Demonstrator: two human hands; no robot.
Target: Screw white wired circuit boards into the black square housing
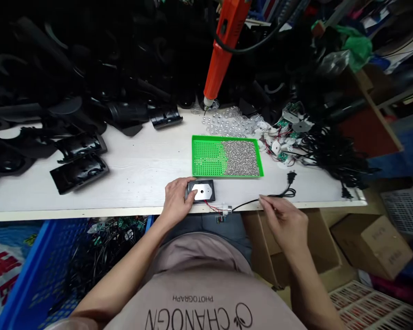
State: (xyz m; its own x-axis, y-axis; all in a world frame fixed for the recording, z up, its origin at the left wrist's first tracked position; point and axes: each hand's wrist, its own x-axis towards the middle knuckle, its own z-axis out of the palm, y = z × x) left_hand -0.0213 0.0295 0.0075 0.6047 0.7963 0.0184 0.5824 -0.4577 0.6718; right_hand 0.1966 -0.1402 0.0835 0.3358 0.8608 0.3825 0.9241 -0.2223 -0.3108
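My left hand (177,200) rests on a small black housing (203,191) with a white plate inside, at the front edge of the white table (141,169); its thumb presses on the plate. Red and black wires run from the housing to a small white connector (226,210). My right hand (285,222) pinches the black cable (273,196) that leads from that connector to a plug (291,176). Behind the housing stands a green perforated tray (206,158) half covered with small screws.
An orange electric screwdriver (223,46) hangs above the table's back. Clear lenses (229,123) and wired circuit boards (285,137) lie at the back right. Black plastic shells (79,169) are piled on the left. A blue crate (30,275) and cardboard boxes (382,243) stand below.
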